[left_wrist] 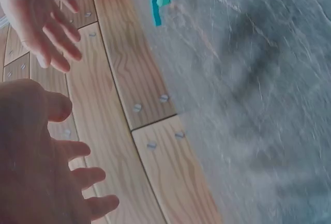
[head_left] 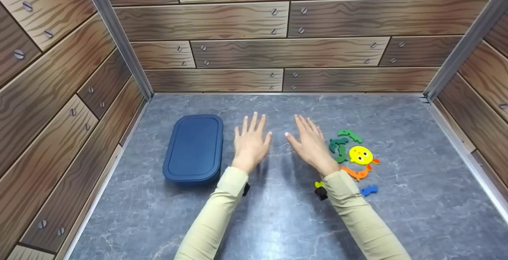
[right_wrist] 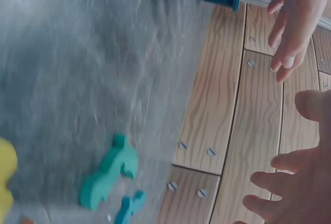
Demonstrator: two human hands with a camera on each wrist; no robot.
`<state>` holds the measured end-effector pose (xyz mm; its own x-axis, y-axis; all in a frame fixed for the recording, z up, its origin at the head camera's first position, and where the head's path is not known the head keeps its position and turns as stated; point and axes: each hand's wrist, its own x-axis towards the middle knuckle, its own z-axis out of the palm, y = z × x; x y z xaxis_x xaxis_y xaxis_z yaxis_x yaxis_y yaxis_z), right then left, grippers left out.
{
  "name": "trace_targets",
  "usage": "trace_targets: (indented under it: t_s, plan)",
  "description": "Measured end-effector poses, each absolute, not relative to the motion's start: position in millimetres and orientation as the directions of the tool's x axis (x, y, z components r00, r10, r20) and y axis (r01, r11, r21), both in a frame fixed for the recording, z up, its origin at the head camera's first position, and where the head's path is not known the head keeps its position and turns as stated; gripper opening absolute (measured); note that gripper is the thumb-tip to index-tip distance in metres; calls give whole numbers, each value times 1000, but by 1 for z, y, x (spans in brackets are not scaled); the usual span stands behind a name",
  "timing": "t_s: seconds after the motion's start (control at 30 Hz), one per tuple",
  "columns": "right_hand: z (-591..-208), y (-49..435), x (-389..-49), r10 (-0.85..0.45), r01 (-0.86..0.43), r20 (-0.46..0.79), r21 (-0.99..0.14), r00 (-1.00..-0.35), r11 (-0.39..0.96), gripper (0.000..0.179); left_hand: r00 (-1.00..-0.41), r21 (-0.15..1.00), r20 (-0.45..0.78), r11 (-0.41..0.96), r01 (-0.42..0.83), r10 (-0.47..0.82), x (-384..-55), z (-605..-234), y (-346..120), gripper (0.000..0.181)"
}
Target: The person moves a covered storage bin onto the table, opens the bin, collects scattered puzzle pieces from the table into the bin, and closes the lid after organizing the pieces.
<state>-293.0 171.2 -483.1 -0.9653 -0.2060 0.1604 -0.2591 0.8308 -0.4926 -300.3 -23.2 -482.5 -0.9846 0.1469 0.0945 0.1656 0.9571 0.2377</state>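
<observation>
My left hand (head_left: 251,147) is held out flat over the table with fingers spread, to the right of a dark blue lidded box (head_left: 194,147). My right hand (head_left: 312,144) is likewise stretched out, palm down, and holds nothing. Just right of it lie loose toy pieces: a green piece (head_left: 350,135), dark green pieces (head_left: 341,153), a yellow round piece with a face (head_left: 360,155) and an orange piece (head_left: 357,173). In the right wrist view a green piece (right_wrist: 107,173) lies below the hand. Neither hand touches the box or any piece.
A blue piece (head_left: 369,190) lies nearer the front, beside the right sleeve (head_left: 349,196). A small yellow piece (head_left: 318,184) shows partly next to that sleeve's black wrist device (head_left: 321,193). Wood-patterned walls (head_left: 238,53) enclose the grey marbled table (head_left: 278,228) at the back and sides.
</observation>
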Motion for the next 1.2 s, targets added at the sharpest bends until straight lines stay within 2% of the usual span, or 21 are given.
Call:
trace_targets:
  t_s: [0.3,0.57,0.97,1.2]
  plan:
    - [-493,140,-287,-235,-308,201,-553,-951,774,71,-983,288,165,949,129,83,-288,-480,-50,60]
    - [-500,111,-280,-217,-331,251,-674,-943,660,68,-965,391,263,915,100,-6,-280,-482,-74,59]
    - [-507,75,-271,-216,-287,201,-800,-956,528,64,-955,494,265,869,15,-134,-272,-481,-126,59]
    - [-515,55,-268,-233,-301,210,-816,-950,494,62,-951,519,259,855,-12,-171,-268,-484,-149,59]
